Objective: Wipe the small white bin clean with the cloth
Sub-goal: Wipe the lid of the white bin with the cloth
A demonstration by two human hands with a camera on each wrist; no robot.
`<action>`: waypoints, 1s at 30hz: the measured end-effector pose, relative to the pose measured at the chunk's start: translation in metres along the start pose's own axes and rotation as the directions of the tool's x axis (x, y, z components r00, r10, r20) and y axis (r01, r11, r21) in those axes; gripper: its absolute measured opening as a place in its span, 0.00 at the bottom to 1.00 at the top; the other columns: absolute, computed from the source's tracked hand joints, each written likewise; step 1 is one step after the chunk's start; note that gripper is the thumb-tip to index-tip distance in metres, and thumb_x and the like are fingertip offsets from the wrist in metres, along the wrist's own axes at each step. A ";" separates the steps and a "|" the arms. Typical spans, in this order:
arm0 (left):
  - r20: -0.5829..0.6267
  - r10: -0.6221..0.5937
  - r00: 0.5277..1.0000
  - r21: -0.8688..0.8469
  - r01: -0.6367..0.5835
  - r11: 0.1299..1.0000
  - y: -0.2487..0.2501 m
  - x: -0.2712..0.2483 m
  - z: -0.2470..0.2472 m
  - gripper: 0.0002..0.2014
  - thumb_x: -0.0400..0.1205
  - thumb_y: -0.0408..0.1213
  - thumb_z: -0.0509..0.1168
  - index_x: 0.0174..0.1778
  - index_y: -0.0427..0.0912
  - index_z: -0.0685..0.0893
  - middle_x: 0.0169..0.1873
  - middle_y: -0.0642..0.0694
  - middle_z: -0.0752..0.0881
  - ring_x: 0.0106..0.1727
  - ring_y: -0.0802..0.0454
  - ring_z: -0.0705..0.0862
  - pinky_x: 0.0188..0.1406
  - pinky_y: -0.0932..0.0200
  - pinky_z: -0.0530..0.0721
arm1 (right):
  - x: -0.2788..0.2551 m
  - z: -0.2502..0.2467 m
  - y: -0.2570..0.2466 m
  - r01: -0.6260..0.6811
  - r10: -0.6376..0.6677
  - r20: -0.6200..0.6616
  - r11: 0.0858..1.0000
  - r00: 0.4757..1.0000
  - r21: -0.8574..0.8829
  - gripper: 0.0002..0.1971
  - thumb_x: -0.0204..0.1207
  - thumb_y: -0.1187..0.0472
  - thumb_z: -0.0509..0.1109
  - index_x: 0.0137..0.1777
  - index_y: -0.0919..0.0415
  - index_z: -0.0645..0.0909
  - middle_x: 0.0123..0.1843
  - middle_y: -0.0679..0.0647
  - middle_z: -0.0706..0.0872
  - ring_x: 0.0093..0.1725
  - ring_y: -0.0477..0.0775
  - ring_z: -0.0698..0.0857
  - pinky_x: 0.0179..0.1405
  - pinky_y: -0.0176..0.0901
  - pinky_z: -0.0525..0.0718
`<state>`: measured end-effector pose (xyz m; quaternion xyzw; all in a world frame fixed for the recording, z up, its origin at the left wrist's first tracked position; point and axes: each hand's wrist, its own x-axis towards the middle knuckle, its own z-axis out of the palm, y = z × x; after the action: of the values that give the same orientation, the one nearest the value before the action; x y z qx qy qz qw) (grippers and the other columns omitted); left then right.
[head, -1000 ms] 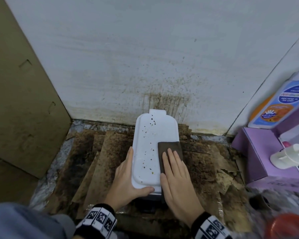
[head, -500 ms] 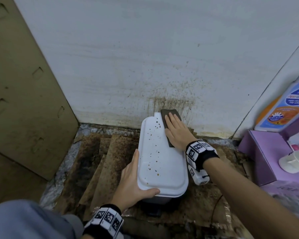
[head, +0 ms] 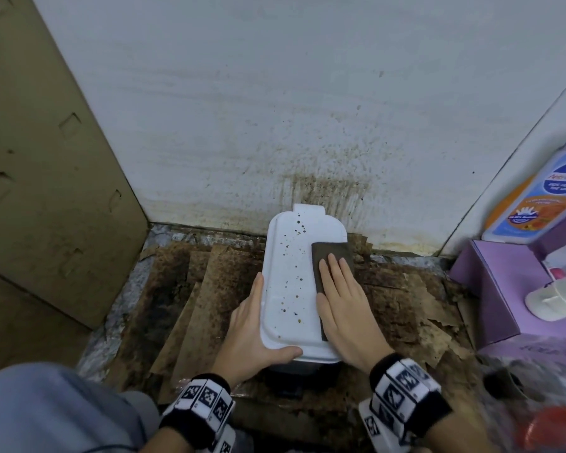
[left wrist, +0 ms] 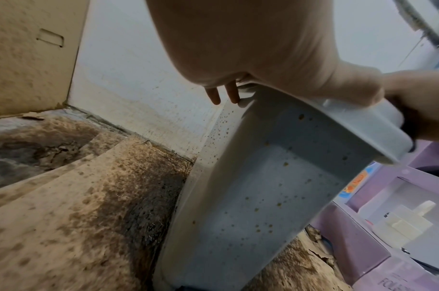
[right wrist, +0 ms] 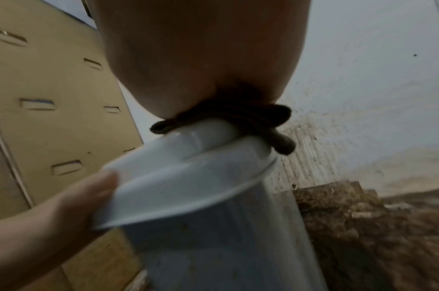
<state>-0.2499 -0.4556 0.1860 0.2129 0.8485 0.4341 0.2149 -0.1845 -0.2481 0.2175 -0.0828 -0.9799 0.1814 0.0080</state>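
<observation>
Pulled back from the far end, the right hand (head: 347,308) presses flat, fingers straight, on the dark folded cloth (head: 332,259) along the lid's right edge. Left hand (head: 252,325) grips the near-left rim. Smooth, speckled white bin (head: 291,289) stands on stained cardboard (head: 206,289), long axis toward the wall (head: 275,109).

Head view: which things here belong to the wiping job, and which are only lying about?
Job: small white bin, brown cloth, left hand steadying the bin, right hand pressing the cloth.

Lying about: purple box, cleaner bottle, stained cardboard.
</observation>
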 end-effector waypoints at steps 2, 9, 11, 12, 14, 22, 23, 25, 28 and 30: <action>0.002 -0.004 1.000 -0.009 0.004 1.000 0.000 0.000 0.001 0.71 0.63 0.65 0.82 0.84 0.72 0.29 0.86 0.60 0.55 0.85 0.52 0.55 0.81 0.38 0.63 | -0.018 0.008 -0.006 0.006 -0.008 -0.039 0.998 0.999 -0.060 0.31 0.87 0.48 0.34 0.89 0.55 0.38 0.91 0.49 0.36 0.88 0.48 0.31 0.89 0.51 0.45; 0.161 0.081 0.984 0.004 -0.083 0.997 -0.007 0.003 -0.018 0.73 0.61 0.69 0.82 0.82 0.74 0.25 0.86 0.69 0.48 0.88 0.57 0.51 0.86 0.35 0.61 | -0.021 0.018 -0.021 -0.077 0.066 -0.140 0.994 0.988 -0.077 0.32 0.87 0.49 0.35 0.90 0.57 0.46 0.91 0.51 0.44 0.89 0.49 0.38 0.89 0.52 0.45; 0.151 0.110 0.982 -0.034 -0.106 0.994 -0.007 0.003 -0.019 0.72 0.62 0.66 0.84 0.82 0.76 0.28 0.86 0.70 0.53 0.87 0.61 0.56 0.84 0.39 0.65 | -0.020 0.018 -0.028 -0.107 0.088 -0.149 0.986 0.985 -0.126 0.32 0.87 0.50 0.35 0.90 0.60 0.50 0.91 0.56 0.49 0.90 0.54 0.45 0.89 0.57 0.52; 0.138 0.121 0.983 -0.059 -0.114 0.992 -0.007 0.003 -0.019 0.72 0.62 0.65 0.85 0.83 0.76 0.30 0.86 0.71 0.56 0.86 0.63 0.59 0.83 0.40 0.69 | -0.020 0.017 -0.032 -0.124 0.102 -0.144 0.980 0.984 -0.154 0.32 0.87 0.50 0.35 0.89 0.62 0.50 0.91 0.58 0.50 0.90 0.56 0.48 0.88 0.59 0.56; 0.120 0.135 0.984 -0.092 -0.125 0.988 -0.009 0.003 -0.016 0.72 0.61 0.62 0.86 0.84 0.74 0.32 0.84 0.74 0.60 0.84 0.66 0.64 0.81 0.44 0.72 | -0.017 0.019 -0.040 -0.140 0.117 -0.120 0.970 0.986 -0.201 0.33 0.87 0.51 0.32 0.89 0.65 0.49 0.91 0.61 0.50 0.90 0.60 0.48 0.87 0.61 0.57; 0.116 0.107 0.987 -0.018 -0.106 0.994 -0.011 0.004 -0.014 0.71 0.65 0.62 0.83 0.85 0.69 0.28 0.77 0.84 0.46 0.87 0.55 0.58 0.85 0.44 0.62 | 0.003 0.034 -0.089 -0.113 0.095 -0.103 0.976 0.990 -0.185 0.33 0.87 0.51 0.39 0.89 0.67 0.52 0.90 0.64 0.54 0.89 0.63 0.54 0.87 0.61 0.58; 0.123 0.093 0.988 0.014 -0.095 0.995 -0.012 0.004 -0.014 0.71 0.67 0.61 0.82 0.84 0.68 0.26 0.75 0.86 0.42 0.87 0.54 0.57 0.86 0.45 0.58 | 0.005 0.037 -0.095 -0.115 0.097 -0.111 0.978 0.989 -0.173 0.33 0.87 0.50 0.41 0.88 0.66 0.53 0.90 0.64 0.56 0.89 0.63 0.56 0.86 0.60 0.59; 0.151 0.071 0.986 0.080 -0.084 0.993 -0.013 0.005 -0.016 0.68 0.72 0.60 0.79 0.82 0.66 0.22 0.74 0.83 0.37 0.88 0.55 0.52 0.87 0.48 0.52 | 0.008 0.039 -0.106 -0.124 0.109 -0.106 0.981 0.988 -0.148 0.32 0.88 0.50 0.44 0.88 0.66 0.55 0.89 0.65 0.58 0.88 0.63 0.58 0.86 0.60 0.60; 0.185 0.047 0.982 0.140 -0.074 0.987 -0.013 0.005 -0.022 0.70 0.70 0.64 0.79 0.80 0.65 0.19 0.82 0.72 0.38 0.86 0.61 0.46 0.88 0.47 0.49 | 0.007 0.039 -0.108 -0.108 0.098 -0.098 0.989 0.990 -0.105 0.33 0.87 0.48 0.44 0.88 0.66 0.55 0.89 0.65 0.56 0.89 0.63 0.56 0.87 0.60 0.59; 0.205 0.000 0.979 0.171 -0.035 0.985 -0.015 0.003 -0.028 0.75 0.64 0.66 0.82 0.82 0.63 0.20 0.87 0.64 0.39 0.88 0.58 0.45 0.88 0.43 0.52 | 0.004 0.031 -0.102 -0.064 0.063 -0.084 0.998 0.995 -0.008 0.32 0.89 0.48 0.43 0.89 0.64 0.51 0.91 0.61 0.50 0.90 0.58 0.49 0.88 0.57 0.53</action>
<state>-0.2700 -0.4797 0.1882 0.2817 0.8547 0.3364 0.2775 -0.2064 -0.3523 0.2245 -0.1214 -0.9765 0.1727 0.0426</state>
